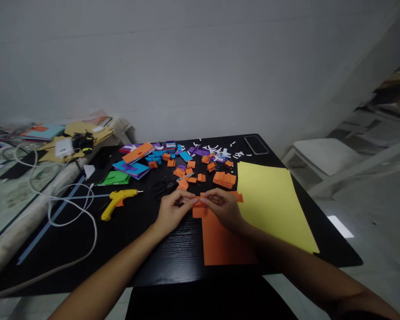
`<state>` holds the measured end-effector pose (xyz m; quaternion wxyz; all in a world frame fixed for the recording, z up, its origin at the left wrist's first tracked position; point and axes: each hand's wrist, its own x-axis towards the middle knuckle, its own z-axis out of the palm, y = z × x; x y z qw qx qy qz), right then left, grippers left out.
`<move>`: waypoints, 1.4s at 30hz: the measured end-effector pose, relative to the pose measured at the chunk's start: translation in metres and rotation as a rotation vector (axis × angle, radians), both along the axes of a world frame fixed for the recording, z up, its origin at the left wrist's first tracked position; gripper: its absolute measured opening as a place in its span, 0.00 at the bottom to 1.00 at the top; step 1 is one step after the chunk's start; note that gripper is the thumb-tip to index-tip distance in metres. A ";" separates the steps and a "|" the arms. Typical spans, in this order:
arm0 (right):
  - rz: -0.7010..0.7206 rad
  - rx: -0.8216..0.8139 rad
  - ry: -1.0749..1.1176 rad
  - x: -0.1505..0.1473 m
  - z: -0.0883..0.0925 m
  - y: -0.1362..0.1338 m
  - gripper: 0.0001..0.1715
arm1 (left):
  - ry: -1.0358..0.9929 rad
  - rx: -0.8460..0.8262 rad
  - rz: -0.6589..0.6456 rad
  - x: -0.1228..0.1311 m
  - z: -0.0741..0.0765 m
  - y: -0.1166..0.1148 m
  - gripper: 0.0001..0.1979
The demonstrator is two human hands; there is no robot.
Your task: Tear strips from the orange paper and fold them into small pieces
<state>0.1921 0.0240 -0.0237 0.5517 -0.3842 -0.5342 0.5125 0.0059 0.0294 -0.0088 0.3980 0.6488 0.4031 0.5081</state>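
Observation:
Both my hands meet at the middle of the black table [146,240]. My left hand [172,210] and my right hand [224,207] pinch a small folded orange paper piece [199,202] between their fingertips. It sits at the top edge of a larger orange paper sheet [225,244] lying flat under my right hand. Just beyond my fingers lie several small folded orange pieces [224,178] and black scissors [165,187].
A yellow sheet [273,204] lies to the right. A yellow glue gun [117,201] with a white cord [86,222] is on the left. Blue, purple, green and orange paper stacks [133,162] and white scraps [220,149] fill the far side. A phone [256,144] rests at the far edge.

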 end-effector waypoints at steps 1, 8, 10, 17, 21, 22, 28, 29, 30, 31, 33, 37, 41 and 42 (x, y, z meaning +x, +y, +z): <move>0.003 -0.004 -0.005 0.000 0.000 0.000 0.13 | 0.003 0.004 0.000 0.000 0.001 0.000 0.07; 0.046 0.023 -0.066 0.000 -0.003 0.002 0.16 | 0.073 0.031 -0.005 -0.002 0.005 0.003 0.06; 0.046 0.049 -0.105 0.001 -0.004 0.002 0.15 | 0.075 0.036 -0.015 -0.002 0.006 0.004 0.06; 0.015 0.061 -0.145 0.002 -0.005 0.002 0.13 | 0.047 -0.006 -0.030 -0.002 0.005 0.004 0.06; -0.008 0.083 -0.158 0.002 -0.004 0.002 0.11 | -0.072 -0.105 -0.079 -0.002 0.004 0.004 0.12; -0.011 0.084 -0.159 0.002 -0.004 0.002 0.11 | -0.091 -0.125 -0.084 -0.002 0.004 0.004 0.12; -0.040 0.150 -0.180 0.003 0.000 0.001 0.08 | -0.109 -0.206 -0.075 -0.001 0.007 0.006 0.10; -0.040 0.177 -0.201 0.003 0.000 0.001 0.08 | -0.116 -0.216 -0.076 0.000 0.008 0.006 0.10; -0.042 0.201 -0.219 0.003 0.001 0.000 0.08 | -0.122 -0.224 -0.076 0.000 0.008 0.005 0.11; -0.042 0.219 -0.229 0.003 0.001 0.000 0.07 | -0.126 -0.232 -0.074 0.000 0.008 0.005 0.11; -0.034 0.226 -0.226 0.003 0.001 0.001 0.07 | -0.132 -0.247 -0.065 0.000 0.009 0.005 0.12; 0.030 0.156 -0.134 0.005 -0.001 0.003 0.08 | -0.146 -0.284 -0.075 -0.001 0.012 0.007 0.13; 0.113 0.036 -0.027 0.006 0.000 0.005 0.08 | -0.154 -0.339 -0.148 -0.004 0.012 0.012 0.14; 0.120 0.015 -0.016 0.006 0.001 0.005 0.08 | -0.158 -0.362 -0.172 -0.005 0.011 0.013 0.14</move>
